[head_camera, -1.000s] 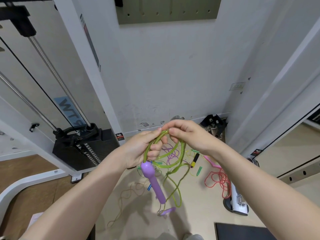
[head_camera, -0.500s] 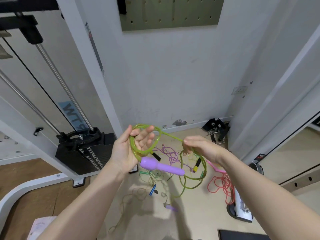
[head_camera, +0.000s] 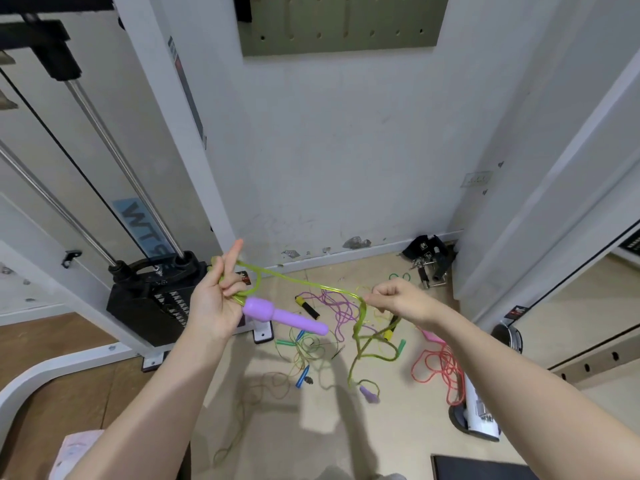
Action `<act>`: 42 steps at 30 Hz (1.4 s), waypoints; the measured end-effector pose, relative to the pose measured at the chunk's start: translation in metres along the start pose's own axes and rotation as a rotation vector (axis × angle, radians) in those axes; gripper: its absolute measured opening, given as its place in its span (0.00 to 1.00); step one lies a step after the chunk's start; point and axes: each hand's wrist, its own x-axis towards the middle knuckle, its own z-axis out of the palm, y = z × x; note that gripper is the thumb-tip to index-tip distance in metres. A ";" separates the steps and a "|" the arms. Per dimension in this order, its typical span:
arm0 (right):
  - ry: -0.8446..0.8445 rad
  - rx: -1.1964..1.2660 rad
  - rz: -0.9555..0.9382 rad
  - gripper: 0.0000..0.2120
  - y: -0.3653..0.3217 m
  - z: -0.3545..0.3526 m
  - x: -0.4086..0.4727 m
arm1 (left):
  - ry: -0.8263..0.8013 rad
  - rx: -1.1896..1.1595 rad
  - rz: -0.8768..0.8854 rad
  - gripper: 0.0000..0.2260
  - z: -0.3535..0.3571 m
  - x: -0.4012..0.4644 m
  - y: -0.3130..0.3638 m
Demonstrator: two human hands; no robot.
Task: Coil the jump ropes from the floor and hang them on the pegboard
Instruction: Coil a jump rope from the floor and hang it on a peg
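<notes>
The left hand [head_camera: 216, 304] grips a small loop of the translucent green plastic jump rope [head_camera: 304, 284], its lower fingers curled round the coil while the index finger sticks up straight. The rope's lilac plastic handle [head_camera: 284, 315] juts out from the bottom of that hand, pointing right and slightly down. From the loop, a stretch of the green rope runs taut across to the right hand [head_camera: 398, 301], which pinches it between thumb and curled fingers. Below the right hand the rope falls in loose bends to the beige floor [head_camera: 381, 438], ending at a second lilac handle [head_camera: 369, 393] that lies there.

Taking the green rope as the landmark: on the floor behind and below its taut stretch lies a tangle of other ropes, among them a thin purple cord [head_camera: 337, 308], a black and yellow handle [head_camera: 306, 306] and thin green cords with teal and blue handles [head_camera: 301, 348]. To the right of the hanging part lies a coral-red rope [head_camera: 438, 368] in loose loops. High above the rope, on the white wall, hangs the olive-green pegboard [head_camera: 341, 24] with rows of holes. To the left of the rope stands a black weight stack [head_camera: 152, 299] in a white machine frame.
</notes>
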 end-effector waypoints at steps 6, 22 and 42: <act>0.128 0.913 -0.083 0.19 -0.001 -0.007 0.004 | 0.353 0.061 0.066 0.08 -0.038 0.031 0.001; -0.071 0.770 0.016 0.22 -0.053 0.023 0.004 | -0.512 1.093 -0.077 0.25 0.026 -0.023 -0.092; 0.511 0.573 0.616 0.18 0.040 -0.024 -0.002 | 0.141 0.826 -0.317 0.10 -0.051 0.011 -0.023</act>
